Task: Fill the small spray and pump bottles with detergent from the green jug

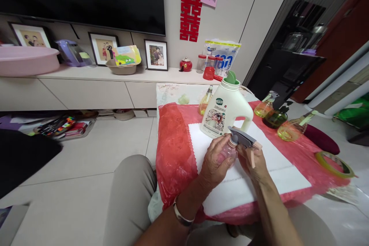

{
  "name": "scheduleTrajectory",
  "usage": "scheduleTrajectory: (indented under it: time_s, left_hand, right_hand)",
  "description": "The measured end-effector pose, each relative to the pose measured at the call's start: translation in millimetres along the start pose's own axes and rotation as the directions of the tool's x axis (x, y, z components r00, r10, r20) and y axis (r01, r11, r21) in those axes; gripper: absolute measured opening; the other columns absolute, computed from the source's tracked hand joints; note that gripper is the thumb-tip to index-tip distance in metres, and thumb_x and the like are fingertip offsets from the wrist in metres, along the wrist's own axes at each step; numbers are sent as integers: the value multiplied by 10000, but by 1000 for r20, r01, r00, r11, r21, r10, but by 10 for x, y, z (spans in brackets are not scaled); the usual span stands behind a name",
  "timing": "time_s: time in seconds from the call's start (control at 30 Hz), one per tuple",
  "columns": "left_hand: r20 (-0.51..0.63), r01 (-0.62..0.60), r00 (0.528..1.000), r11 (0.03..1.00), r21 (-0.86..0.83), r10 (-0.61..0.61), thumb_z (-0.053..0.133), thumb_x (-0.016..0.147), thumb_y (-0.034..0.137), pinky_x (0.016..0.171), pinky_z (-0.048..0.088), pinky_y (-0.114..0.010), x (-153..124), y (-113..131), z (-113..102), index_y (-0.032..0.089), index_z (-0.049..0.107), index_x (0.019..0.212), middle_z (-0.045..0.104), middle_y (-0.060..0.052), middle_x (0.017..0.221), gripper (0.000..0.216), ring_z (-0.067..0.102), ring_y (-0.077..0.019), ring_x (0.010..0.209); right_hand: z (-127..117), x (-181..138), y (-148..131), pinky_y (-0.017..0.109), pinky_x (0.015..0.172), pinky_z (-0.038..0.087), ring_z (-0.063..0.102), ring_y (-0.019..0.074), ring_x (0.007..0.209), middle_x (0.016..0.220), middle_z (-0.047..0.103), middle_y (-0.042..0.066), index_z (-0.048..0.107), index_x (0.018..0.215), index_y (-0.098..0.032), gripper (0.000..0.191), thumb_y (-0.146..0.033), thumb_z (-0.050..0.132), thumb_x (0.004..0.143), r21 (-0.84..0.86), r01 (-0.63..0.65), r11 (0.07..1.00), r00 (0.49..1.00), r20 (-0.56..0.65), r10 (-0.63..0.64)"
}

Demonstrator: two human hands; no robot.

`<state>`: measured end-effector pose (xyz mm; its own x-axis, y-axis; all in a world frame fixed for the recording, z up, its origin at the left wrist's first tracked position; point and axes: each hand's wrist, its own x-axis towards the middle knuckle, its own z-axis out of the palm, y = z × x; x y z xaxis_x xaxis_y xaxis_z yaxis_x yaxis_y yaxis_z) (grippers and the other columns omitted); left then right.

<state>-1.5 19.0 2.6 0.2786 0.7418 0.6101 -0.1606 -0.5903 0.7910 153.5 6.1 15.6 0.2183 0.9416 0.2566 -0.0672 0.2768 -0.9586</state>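
Observation:
My left hand [213, 161] is wrapped round a small pink spray bottle [228, 150], held above a white cloth [250, 184] on the red-covered table [173, 150]. My right hand [253, 161] grips the bottle's grey trigger head [243, 138] at the neck. Just beyond my hands stands a large white detergent jug [226, 111] with a green cap, upright on the cloth.
Several yellow and green glass spray bottles [273, 117] stand at the table's back right, one more [205, 102] left of the jug. A roll of tape [334, 163] lies at the right edge. A TV cabinet with photo frames [156, 54] and jars lines the wall.

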Motion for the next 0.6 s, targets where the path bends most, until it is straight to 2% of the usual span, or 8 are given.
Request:
scheduleTrajectory:
  time_s: [0.17,0.3,0.37,0.47,0.6]
  left_hand:
    - [-15,-13,1000,1000,-24,13,608,913,280,1154,410,-484,-19,-23,14,260,439,1469,523,-106,1403,581,510,-266,1322]
    - [-21,4,1000,1000,-27,-5,620,897,243,1161,395,-481,-20,-14,12,265,436,1460,525,-100,1406,593,501,-265,1329]
    - [-20,37,999,999,-29,-37,624,889,231,1170,384,-476,-17,4,6,265,423,1460,528,-98,1414,606,499,-264,1338]
    - [-19,115,993,992,-47,-116,641,873,241,1180,372,-485,-21,6,8,251,383,1472,516,-114,1435,653,486,-280,1362]
    - [-23,224,974,974,-18,-224,734,744,204,1188,351,-535,-56,-90,64,228,299,1498,460,-158,1470,871,443,-339,1399]
  right_hand:
    - [5,8,-31,370,865,549,624,252,1092,1306,609,106,654,1288,-233,647,-425,832,697,5,-14,1000,1000,-14,14]
    - [55,14,-63,327,816,554,648,218,983,1241,642,108,639,1298,-225,695,-404,867,666,-9,-24,1000,1000,-2,24]
    - [68,12,-54,316,811,552,650,202,946,1214,653,104,622,1309,-226,696,-416,859,683,-16,-22,1000,1000,7,22]
    - [56,-10,-38,318,866,547,643,201,992,1234,639,94,618,1292,-224,634,-449,820,735,-45,-9,999,1000,27,11]
    - [9,-90,-87,347,957,530,621,225,1087,1271,616,86,625,1270,-209,582,-452,791,768,-137,-15,991,995,100,29]
